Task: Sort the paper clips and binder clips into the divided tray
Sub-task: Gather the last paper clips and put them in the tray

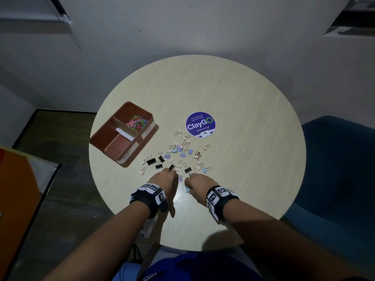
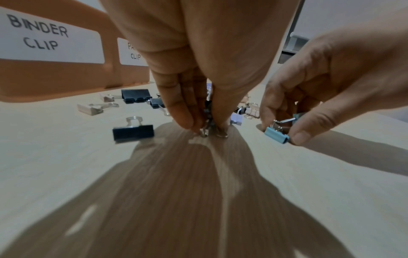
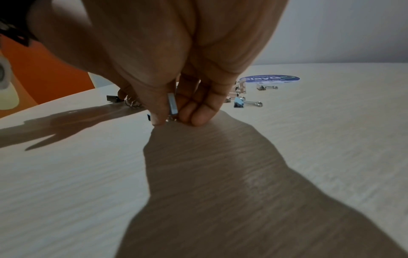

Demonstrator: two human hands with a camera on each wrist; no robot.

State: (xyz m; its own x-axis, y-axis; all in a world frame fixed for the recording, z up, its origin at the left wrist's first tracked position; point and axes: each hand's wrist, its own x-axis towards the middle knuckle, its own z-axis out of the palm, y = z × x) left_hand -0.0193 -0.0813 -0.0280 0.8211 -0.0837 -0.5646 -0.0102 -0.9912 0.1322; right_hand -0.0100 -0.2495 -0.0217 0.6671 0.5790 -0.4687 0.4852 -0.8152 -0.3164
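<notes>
A brown divided tray (image 1: 146, 136) stands at the table's left; its far compartment holds coloured paper clips (image 1: 137, 123), its near one, labelled BINDER CLIP (image 2: 39, 34), shows only its bare floor. Several binder clips (image 1: 182, 151) in black, blue, purple and pink lie scattered on the table. My left hand (image 1: 168, 176) pinches a clip by its metal handles (image 2: 207, 130) against the tabletop. Just to its right, my right hand (image 1: 195, 180) pinches a light-blue binder clip (image 2: 277, 135), seen edge-on between thumb and fingers (image 3: 172, 104).
A round purple ClayGO sticker (image 1: 200, 124) lies behind the clips. The round pale wood table (image 1: 243, 98) stands by a grey wall. A blue chair (image 1: 334, 169) is at the right, an orange object (image 1: 16, 189) at the left.
</notes>
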